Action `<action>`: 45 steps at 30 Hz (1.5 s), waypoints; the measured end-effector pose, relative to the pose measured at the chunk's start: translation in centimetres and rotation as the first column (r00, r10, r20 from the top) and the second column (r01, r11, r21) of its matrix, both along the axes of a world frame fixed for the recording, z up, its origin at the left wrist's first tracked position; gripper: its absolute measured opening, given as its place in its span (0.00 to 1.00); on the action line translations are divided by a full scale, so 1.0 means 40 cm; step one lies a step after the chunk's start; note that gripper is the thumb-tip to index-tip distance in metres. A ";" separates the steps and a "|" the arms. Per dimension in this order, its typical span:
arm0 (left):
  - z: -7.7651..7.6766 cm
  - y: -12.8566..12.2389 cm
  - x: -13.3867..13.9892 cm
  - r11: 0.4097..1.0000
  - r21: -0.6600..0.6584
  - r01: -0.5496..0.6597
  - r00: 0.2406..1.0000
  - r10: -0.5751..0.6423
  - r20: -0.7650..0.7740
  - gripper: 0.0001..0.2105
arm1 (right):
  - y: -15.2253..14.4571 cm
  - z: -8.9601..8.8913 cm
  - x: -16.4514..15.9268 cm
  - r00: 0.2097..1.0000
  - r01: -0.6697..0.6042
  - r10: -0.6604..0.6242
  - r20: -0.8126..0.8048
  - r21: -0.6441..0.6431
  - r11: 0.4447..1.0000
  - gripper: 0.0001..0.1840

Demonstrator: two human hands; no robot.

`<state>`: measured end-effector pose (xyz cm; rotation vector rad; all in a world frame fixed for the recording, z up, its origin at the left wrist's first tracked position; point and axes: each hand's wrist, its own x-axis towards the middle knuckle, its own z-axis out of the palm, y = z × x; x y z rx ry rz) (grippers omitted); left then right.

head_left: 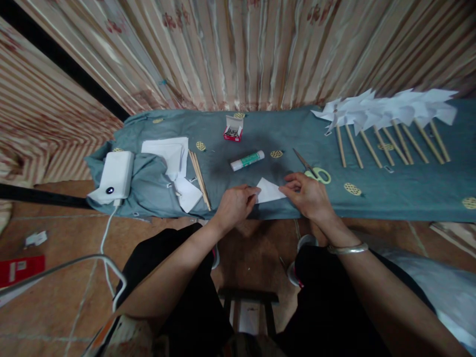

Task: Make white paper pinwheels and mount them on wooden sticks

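Note:
A folded white paper triangle (pixel 269 191) lies on the grey-blue cloth (pixel 390 191) near its front edge. My left hand (pixel 235 204) pinches the paper's left corner. My right hand (pixel 307 194) presses its right side with fingers bent; a silver bangle sits on that wrist. Green-handled scissors (pixel 314 169) lie just behind my right hand. A glue stick (pixel 247 160) rests behind the paper. A small red and white box of pins (pixel 233 129) stands open farther back.
Several finished white paper pinwheels on wooden sticks (pixel 386 126) lie at the right. White paper sheets (pixel 169 153) and loose wooden sticks (pixel 200 178) sit at the left, beside a white power bank (pixel 116 174) with a cable. Striped curtain behind; a stool below.

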<state>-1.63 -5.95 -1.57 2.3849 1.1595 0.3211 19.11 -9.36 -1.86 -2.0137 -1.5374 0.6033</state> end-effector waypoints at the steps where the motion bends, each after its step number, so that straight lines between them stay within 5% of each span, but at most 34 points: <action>1: -0.001 0.001 0.000 1.000 0.001 0.002 1.000 -0.002 -0.001 0.13 | 0.001 0.001 -0.001 1.000 0.001 -0.001 0.007 0.004 1.000 0.10; 33: 0.003 0.006 0.005 0.999 0.028 0.021 0.997 -0.019 -0.075 0.14 | 0.001 -0.013 -0.002 0.994 -0.015 0.012 0.110 0.025 1.000 0.10; 38: 0.011 0.006 0.006 0.995 0.078 0.057 0.989 -0.046 -0.143 0.13 | -0.013 -0.008 -0.011 0.963 -0.151 0.118 0.242 0.121 0.981 0.12; 45: 0.011 0.008 0.008 0.979 0.180 0.095 0.987 -0.068 -0.147 0.13 | -0.041 -0.022 -0.041 0.821 -0.480 0.328 0.467 0.255 0.839 0.19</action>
